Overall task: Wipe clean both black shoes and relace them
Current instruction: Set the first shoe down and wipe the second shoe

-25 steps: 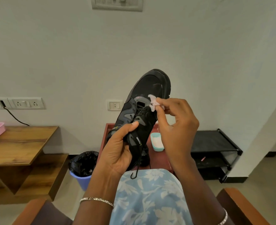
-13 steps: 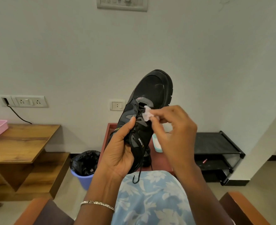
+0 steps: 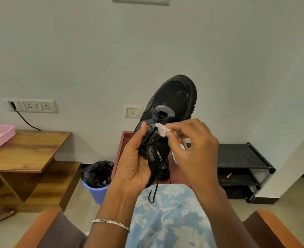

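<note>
- Black shoe (image 3: 172,97) is held above the red table (image 3: 119,149), toe up, gripped by the left hand (image 3: 133,163).
- The right hand (image 3: 192,140) pinches a wipe (image 3: 161,129) at the laces (image 3: 153,138): wiping step.
- Next probably calls for a firm rub downward.

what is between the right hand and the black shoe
A small white wipe, pinched in the right hand, lies between it and the black shoe at the laces, seen in the head view.

My left hand (image 3: 133,163) grips the black shoe (image 3: 167,111) by its heel end, toe pointing up and away. My right hand (image 3: 192,149) pinches a small white wipe (image 3: 161,130) against the laces (image 3: 152,142).
</note>
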Available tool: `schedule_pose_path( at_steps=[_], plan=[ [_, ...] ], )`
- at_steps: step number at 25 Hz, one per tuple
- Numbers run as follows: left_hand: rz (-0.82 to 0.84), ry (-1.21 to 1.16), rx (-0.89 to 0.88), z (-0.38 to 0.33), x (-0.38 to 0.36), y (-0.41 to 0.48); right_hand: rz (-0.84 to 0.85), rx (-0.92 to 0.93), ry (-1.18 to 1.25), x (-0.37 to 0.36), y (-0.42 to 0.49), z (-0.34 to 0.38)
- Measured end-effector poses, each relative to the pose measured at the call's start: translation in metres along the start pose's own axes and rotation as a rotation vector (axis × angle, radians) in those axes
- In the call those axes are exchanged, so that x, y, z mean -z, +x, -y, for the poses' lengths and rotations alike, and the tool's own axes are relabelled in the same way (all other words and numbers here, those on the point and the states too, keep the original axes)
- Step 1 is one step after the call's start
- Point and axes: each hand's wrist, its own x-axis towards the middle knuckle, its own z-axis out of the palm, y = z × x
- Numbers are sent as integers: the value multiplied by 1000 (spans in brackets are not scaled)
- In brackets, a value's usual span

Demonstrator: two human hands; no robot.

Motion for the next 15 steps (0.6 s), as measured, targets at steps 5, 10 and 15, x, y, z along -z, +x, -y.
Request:
schedule_pose_path(
  at_steps=[5, 10, 15],
  plan=[
    [-25, 40, -12, -2, 0, -1, 159, -41, 178, -4, -21, 12],
    [-33, 53, 29, -2, 0, -2, 204, -24, 194, 1, -15, 5],
    [-32, 51, 24, 3, 6, 5, 75, 18, 34, -1, -8, -3]
  ],
)
